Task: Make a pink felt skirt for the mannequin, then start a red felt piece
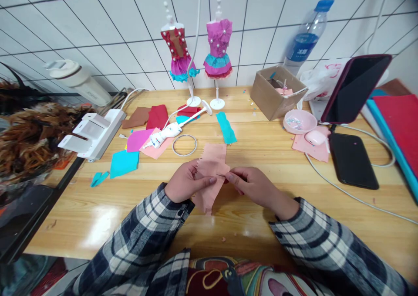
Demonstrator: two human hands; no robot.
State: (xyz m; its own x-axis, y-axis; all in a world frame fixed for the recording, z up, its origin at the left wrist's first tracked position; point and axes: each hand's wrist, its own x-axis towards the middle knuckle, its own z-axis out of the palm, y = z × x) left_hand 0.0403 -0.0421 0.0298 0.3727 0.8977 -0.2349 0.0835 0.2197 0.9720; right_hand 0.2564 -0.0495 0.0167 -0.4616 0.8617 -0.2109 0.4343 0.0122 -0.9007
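Head cam: peach piece [210, 167] runs roughly 12-to-6, pinched by the left hand [183, 182]; right hand [253, 185], at its 3 o'clock edge, has fingers pinching something thin [221, 175], can't tell what.

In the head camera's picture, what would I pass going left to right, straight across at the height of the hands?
Brown feathery bundle → turquoise scrap → left hand → peach fabric → right hand → flat black device.
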